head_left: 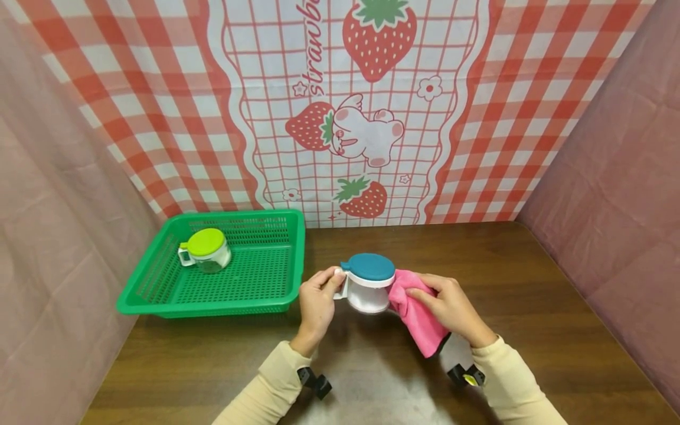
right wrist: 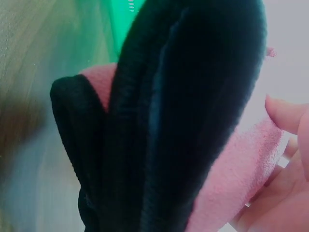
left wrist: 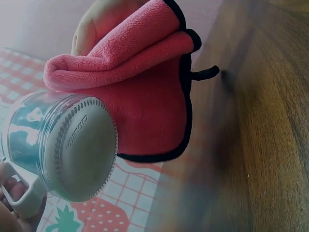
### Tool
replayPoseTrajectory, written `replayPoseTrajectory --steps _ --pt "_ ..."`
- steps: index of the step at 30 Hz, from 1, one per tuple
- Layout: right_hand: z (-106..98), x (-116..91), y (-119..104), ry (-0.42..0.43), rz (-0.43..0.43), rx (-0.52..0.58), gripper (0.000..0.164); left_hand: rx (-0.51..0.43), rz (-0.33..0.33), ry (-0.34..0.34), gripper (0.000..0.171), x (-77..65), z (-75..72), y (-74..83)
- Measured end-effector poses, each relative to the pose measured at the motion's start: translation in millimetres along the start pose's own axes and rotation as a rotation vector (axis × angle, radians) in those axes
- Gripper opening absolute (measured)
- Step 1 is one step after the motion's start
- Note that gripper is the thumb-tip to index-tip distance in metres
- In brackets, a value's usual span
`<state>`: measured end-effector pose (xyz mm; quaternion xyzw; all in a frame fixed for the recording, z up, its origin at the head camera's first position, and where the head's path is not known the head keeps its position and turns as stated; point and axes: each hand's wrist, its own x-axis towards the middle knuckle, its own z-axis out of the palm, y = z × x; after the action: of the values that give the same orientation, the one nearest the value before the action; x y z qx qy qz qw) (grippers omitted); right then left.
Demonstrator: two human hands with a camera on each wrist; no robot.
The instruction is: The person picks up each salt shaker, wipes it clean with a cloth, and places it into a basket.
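Note:
My left hand (head_left: 317, 301) grips the white handle of a clear seasoning jar (head_left: 368, 298) with a blue lid (head_left: 372, 267), held above the table. In the left wrist view the round ribbed base of the jar (left wrist: 82, 147) shows. A pink cloth (head_left: 417, 313) with black edging hangs from my right hand (head_left: 451, 304), pinched between thumb and fingers. The cloth (left wrist: 120, 67) touches the jar's side opposite the handle. In the right wrist view the cloth's black edging (right wrist: 193, 96) fills much of the picture, and the hand (right wrist: 280, 193) shows at the right.
At the left on the brown wooden table (head_left: 531, 330) stands a green plastic basket (head_left: 297, 260). Inside it sits a similar clear jar (head_left: 212, 260) with a lime-green lid (head_left: 206, 242). A strawberry-print cloth backdrop (head_left: 340, 195) hangs behind, with pink curtains (head_left: 600, 171) at both sides.

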<state>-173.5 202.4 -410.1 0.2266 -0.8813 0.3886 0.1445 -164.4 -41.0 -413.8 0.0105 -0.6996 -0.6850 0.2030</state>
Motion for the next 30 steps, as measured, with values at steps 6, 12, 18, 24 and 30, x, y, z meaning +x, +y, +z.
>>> replayPoseTrajectory --steps 6,12,18,24,30 --pt "-2.5 0.5 0.8 0.002 -0.005 -0.001 0.021 0.006 0.035 -0.018 0.014 -0.3 -0.3 -4.5" --pt "-4.5 1.9 2.9 0.014 -0.011 -0.027 0.017 -0.014 0.087 -0.04 0.013 2.2 0.5 -20.9" --pt "-9.6 4.8 1.7 0.003 -0.026 -0.03 0.018 -0.024 0.15 -0.07 0.015 2.5 -1.8 -24.4" --pt "-15.1 9.9 3.1 -0.017 -0.036 -0.025 0.017 -0.017 0.181 -0.081 0.016 3.1 -3.3 -24.9" --pt "-19.6 14.7 1.9 -0.009 -0.067 -0.033 0.014 -0.008 0.208 -0.092 0.014 2.9 -3.3 -25.3"
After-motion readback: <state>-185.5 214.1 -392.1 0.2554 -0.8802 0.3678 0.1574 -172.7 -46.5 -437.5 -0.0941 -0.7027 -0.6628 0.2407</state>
